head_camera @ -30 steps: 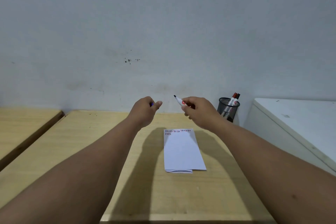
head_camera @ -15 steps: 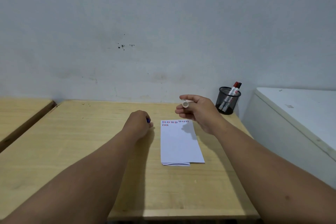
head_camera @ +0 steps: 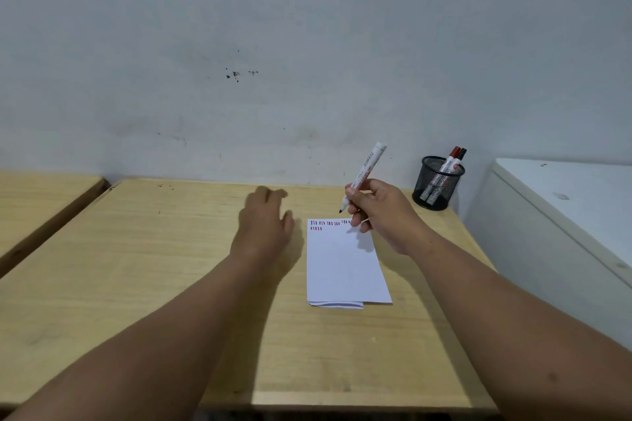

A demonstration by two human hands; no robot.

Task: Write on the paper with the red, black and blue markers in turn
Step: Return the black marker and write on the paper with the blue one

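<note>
A folded white paper point(head_camera: 342, 267) lies on the wooden table point(head_camera: 154, 267), with short red, black and blue strokes along its top edge. My right hand point(head_camera: 383, 215) is over the paper's top right corner and grips a white marker point(head_camera: 367, 166) without its cap. The dark tip points down, just above the paper's far edge. My left hand point(head_camera: 265, 225) is blurred, palm down, just left of the paper. What it holds is hidden. A red-capped marker point(head_camera: 452, 156) and a black-capped marker point(head_camera: 461, 153) stand in a black mesh holder point(head_camera: 436, 190).
The holder stands at the table's far right corner by the wall. A white cabinet point(head_camera: 564, 202) adjoins the table on the right. A second wooden table point(head_camera: 41, 195) sits to the left across a narrow gap.
My right hand has turned the marker from pointing sideways to tip down over the paper's top. My left hand, which showed a blue cap earlier, has dropped to the table and moved forward.
</note>
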